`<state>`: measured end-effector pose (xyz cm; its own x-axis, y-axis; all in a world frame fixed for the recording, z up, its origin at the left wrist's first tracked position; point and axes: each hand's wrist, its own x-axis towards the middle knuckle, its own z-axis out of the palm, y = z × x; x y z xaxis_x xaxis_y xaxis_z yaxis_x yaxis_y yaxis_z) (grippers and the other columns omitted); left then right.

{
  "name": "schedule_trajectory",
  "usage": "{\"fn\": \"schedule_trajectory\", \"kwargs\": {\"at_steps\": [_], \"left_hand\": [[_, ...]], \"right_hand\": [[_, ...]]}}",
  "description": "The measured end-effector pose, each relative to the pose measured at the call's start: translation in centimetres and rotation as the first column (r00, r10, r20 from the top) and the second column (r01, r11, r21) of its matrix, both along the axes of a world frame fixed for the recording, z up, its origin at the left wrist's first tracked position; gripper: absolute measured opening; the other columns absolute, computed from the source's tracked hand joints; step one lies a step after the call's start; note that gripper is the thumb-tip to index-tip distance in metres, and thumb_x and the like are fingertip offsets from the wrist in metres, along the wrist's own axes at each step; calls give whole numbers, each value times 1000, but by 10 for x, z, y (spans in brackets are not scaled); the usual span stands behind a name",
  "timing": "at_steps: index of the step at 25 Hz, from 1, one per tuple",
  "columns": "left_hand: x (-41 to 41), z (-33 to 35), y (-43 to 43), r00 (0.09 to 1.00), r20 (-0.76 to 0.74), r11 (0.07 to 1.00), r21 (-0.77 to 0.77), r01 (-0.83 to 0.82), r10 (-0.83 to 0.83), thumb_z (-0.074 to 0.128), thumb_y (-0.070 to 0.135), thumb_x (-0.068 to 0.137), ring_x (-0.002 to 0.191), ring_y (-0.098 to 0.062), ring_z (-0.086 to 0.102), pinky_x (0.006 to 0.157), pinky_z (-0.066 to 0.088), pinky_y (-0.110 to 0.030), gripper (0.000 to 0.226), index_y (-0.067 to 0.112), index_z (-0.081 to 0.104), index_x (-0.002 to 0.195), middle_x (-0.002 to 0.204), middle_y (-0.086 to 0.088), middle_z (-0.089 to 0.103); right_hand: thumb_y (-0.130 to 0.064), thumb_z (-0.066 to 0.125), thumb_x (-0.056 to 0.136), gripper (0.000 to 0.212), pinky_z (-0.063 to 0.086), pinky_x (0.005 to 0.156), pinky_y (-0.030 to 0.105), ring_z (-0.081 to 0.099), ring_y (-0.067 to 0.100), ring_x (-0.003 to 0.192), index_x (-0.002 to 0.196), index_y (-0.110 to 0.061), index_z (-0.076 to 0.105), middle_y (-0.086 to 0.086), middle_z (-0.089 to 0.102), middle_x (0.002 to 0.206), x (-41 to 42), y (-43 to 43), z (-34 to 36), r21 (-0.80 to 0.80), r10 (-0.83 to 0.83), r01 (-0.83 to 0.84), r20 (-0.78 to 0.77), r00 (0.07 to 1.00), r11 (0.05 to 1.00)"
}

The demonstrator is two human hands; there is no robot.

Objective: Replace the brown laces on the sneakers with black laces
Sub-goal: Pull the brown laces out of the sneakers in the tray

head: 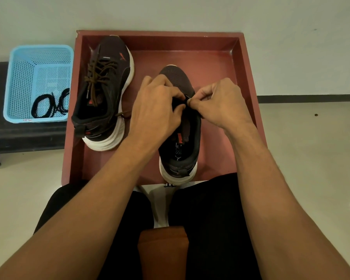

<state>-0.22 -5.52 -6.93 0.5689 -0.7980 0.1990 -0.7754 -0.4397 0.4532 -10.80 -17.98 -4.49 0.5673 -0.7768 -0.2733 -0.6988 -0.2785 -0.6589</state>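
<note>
I get single view: head camera, wide-angle, worn on person. Faces forward and steeply down over lap. Close range: forearms enter from lower corners, left hand point(156, 106) and right hand point(220, 104) meet at frame centre over sneaker point(180, 150). Near enough to show black lace point(187, 97) pinched in right hand's fingers. Red tray point(249, 77) fills middle. Blue basket point(18, 81) at upper left, wall across top, floor point(311, 148) at right, knees along bottom edge.

The left hand point(156, 106) and right hand point(220, 104) hide the near sneaker's point(182, 150) eyelets.
</note>
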Motion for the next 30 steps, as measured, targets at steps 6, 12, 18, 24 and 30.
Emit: {"fn": "schedule_trajectory", "kwargs": {"at_steps": [6, 12, 18, 24, 30], "left_hand": [[-4, -1, -1, 999, 14, 999, -4, -51, 51, 78, 29, 88, 98, -20, 51, 77, 46, -34, 11, 21, 77, 95, 100, 4, 61], [-6, -5, -2, 998, -31, 999, 2, -55, 55, 73, 16, 91, 96, -20, 55, 72, 38, -31, 3, 16, 73, 93, 100, 2, 64], [-9, -3, -2, 997, -6, 997, -8, -81, 81, 75, 22, 91, 96, -20, 56, 72, 42, -32, 9, 18, 78, 99, 101, 3, 68], [-8, -3, -1, 997, 3, 997, -5, -77, 77, 76, 29, 91, 96, -20, 55, 74, 40, -30, 12, 23, 80, 100, 103, 4, 68], [-9, -4, -2, 995, -3, 994, 22, -104, 104, 74, 21, 92, 96, -22, 57, 71, 33, -30, 8, 16, 78, 97, 104, 1, 70]], "right_hand": [[-30, 86, 82, 9, 67, 72, 41, 75, 12, 67, 75, -27, 82, -8, 75, 67, 0, 2, -2, 33, 18, -18, 25, 1000, 999], [-26, 85, 82, 8, 67, 72, 39, 74, 11, 65, 74, -25, 83, -8, 74, 65, 2, 3, -3, 45, 21, -21, 21, 1000, 999], [-25, 82, 87, 10, 66, 71, 38, 73, 14, 66, 77, -26, 80, -6, 74, 68, 3, 3, -3, -22, 68, -68, -29, 997, 997], [-25, 82, 87, 9, 65, 73, 38, 74, 13, 69, 78, -27, 81, -6, 75, 71, 1, 2, -3, -20, 68, -69, -24, 997, 997], [-27, 82, 84, 11, 65, 70, 34, 73, 13, 70, 73, -28, 80, -8, 73, 70, 7, 7, -6, -54, 43, -46, -63, 997, 997]]}}
